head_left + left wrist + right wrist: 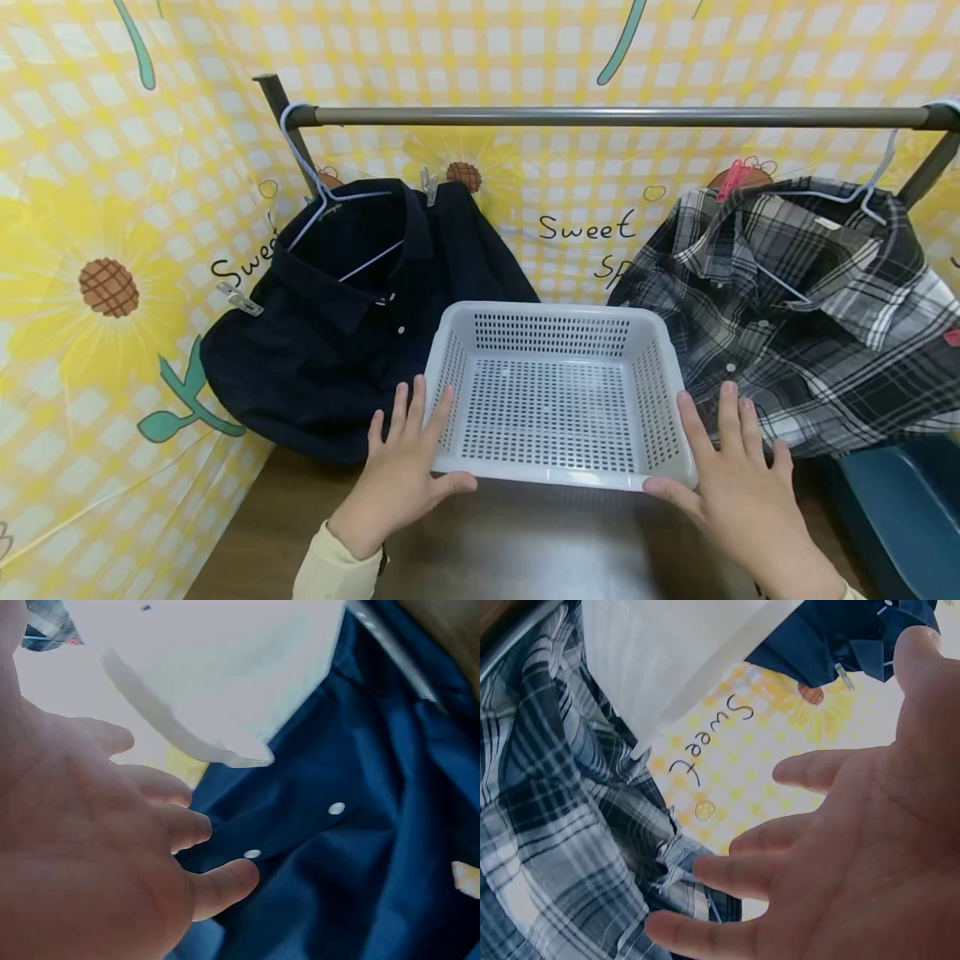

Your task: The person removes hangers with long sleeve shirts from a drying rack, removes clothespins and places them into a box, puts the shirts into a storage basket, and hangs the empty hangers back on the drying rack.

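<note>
Against a yellow checked backdrop (577,187), the left hand (405,471) extends forward, fingers splayed, thumb inward. The white basket (551,412) is between both hands, well in from the brown surface (555,542)'s left edge; the right hand (742,483) mirrors the left, neither gripping anything.

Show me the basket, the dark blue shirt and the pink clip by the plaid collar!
Basket (551,412), head view: bare bottom inside.
Dark blue shirt (337,358), head view: front cloth.
Pink clip (733,181), head view: its middle.
</note>
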Action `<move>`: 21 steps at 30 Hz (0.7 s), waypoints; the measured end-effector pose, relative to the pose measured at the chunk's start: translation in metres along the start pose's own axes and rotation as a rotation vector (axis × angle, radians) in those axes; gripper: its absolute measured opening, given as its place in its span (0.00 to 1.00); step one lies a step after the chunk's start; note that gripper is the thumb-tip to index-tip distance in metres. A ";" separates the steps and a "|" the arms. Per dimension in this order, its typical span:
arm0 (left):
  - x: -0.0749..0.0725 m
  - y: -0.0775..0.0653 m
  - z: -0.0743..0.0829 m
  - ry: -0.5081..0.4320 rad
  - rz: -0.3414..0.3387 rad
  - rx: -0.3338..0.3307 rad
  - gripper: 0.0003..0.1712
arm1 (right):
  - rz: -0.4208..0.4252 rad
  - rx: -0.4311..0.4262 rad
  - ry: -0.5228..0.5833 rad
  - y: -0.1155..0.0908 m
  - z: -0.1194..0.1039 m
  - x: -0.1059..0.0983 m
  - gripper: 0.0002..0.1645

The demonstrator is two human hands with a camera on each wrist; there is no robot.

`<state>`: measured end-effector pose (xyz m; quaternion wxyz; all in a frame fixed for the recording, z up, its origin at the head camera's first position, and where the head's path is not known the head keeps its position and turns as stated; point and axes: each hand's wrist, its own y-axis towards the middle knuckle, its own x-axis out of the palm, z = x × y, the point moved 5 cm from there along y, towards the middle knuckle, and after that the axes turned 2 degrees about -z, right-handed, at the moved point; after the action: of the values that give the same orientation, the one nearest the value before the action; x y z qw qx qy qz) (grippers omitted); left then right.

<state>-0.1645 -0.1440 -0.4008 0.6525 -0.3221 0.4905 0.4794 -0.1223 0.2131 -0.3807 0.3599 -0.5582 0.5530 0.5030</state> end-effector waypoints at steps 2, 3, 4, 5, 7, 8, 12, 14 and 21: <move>0.002 0.000 -0.006 -0.037 -0.008 -0.009 0.66 | -0.005 -0.003 0.000 0.001 0.004 -0.002 0.63; 0.003 0.001 -0.008 -0.052 -0.010 -0.010 0.66 | -0.010 -0.002 0.002 0.002 0.006 -0.003 0.63; 0.004 0.001 -0.010 -0.070 -0.007 -0.010 0.65 | -0.014 0.001 0.001 0.003 0.009 -0.004 0.63; 0.005 0.002 -0.012 -0.085 -0.008 -0.009 0.65 | -0.014 0.002 0.003 0.004 0.011 -0.006 0.63; 0.009 0.003 -0.015 -0.094 -0.005 -0.005 0.65 | -0.026 0.016 0.009 0.004 0.017 -0.007 0.63; 0.010 0.003 -0.016 -0.099 -0.004 -0.003 0.65 | -0.031 0.025 0.010 0.005 0.020 -0.008 0.63; 0.014 0.002 -0.020 -0.104 0.016 0.010 0.67 | -0.046 0.065 0.022 0.005 0.034 -0.012 0.62; 0.015 0.002 -0.021 -0.119 0.019 0.008 0.68 | -0.023 0.085 0.024 0.003 0.041 -0.016 0.61; 0.017 0.002 -0.024 -0.164 -0.005 -0.011 0.70 | 0.335 0.134 0.119 -0.012 0.072 -0.054 0.45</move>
<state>-0.1734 -0.1592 -0.4239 0.6900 -0.2862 0.4320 0.5054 -0.1160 0.2976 -0.3479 0.2740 -0.4621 0.6907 0.4842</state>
